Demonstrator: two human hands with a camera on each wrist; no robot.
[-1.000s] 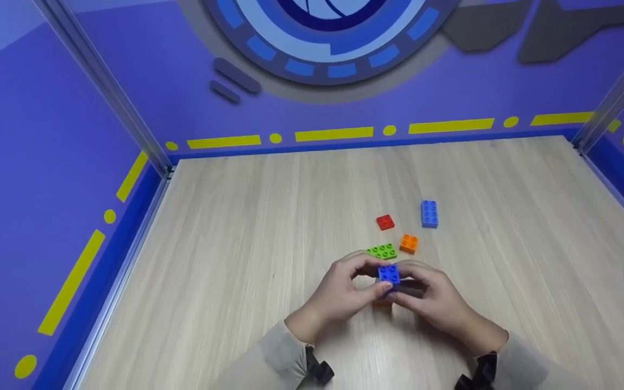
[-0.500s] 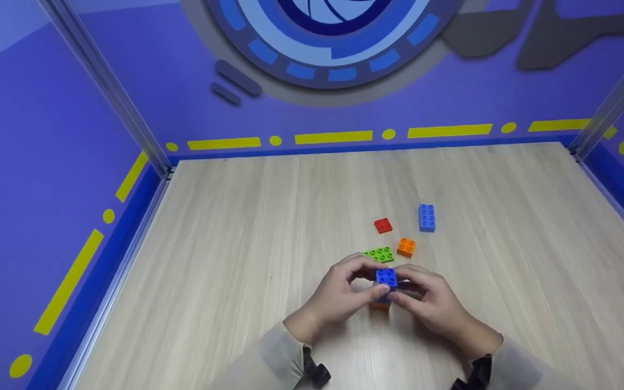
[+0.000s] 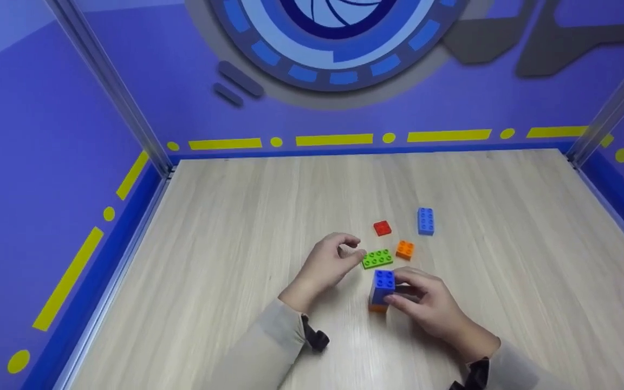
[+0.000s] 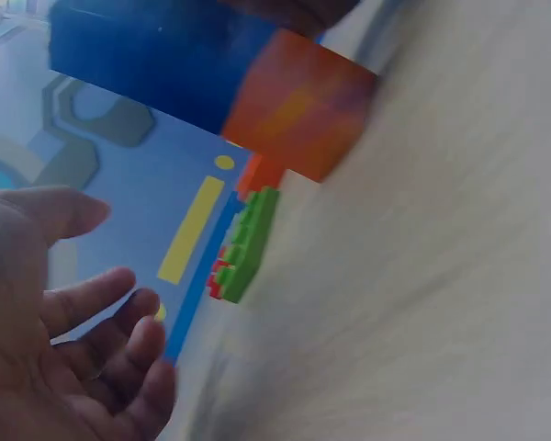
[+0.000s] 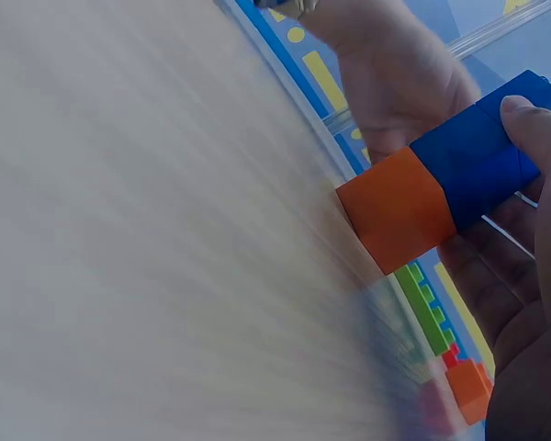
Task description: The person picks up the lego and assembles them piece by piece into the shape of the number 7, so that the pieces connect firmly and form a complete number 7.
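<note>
- Left hand (image 3: pixel 327 262): wide passage leftward over pale wooden tabletop (image 3: pixel 220 238).
- Rightward, a blue-and-orange plastic brick tower (image 3: pixel 381 292) (gripped by the right hand (image 3: pixel 432 303)) blocks passage.

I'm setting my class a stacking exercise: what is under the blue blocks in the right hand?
Directly under the blue blocks is an orange block. The orange block's top is covered, so any studs there cannot be seen.
</note>
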